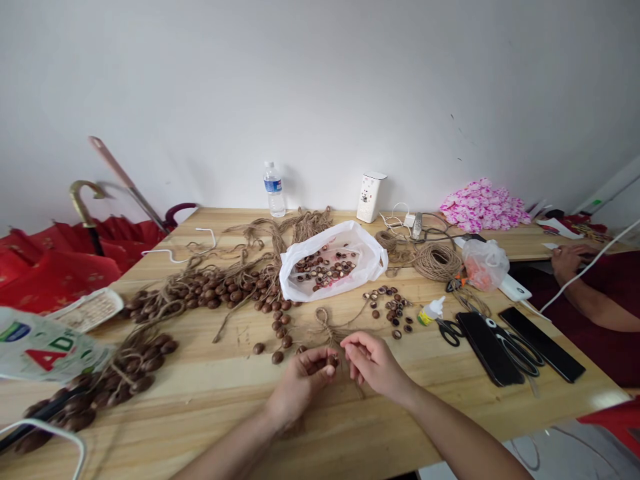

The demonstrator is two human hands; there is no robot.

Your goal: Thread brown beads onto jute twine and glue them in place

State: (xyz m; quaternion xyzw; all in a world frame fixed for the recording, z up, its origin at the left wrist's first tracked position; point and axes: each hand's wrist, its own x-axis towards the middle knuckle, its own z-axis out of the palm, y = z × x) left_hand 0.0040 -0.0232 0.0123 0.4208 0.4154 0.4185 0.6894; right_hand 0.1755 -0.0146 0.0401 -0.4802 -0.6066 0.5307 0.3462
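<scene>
My left hand [305,383] pinches a small brown nut shell [333,360] between thumb and fingertips. Close beside it, my right hand [375,363] has its fingers curled together; what they hold, if anything, is too small to make out. Just beyond both hands lies a looped bundle of twine [324,320], its strands spreading over the wooden table. Loose round brown nuts [277,357] lie to the left of the loop. Open half shells [395,303] are scattered on its right. Behind, a white plastic bag [295,293] gapes open with many half shells inside.
Twine strings with brown nuts [210,293] cover the left side. On the right are a glue bottle [432,311], scissors [515,347], a dark phone [487,350] and a twine coil [437,261]. A water bottle [274,190] stands behind. Another person's arm [590,290] rests at far right.
</scene>
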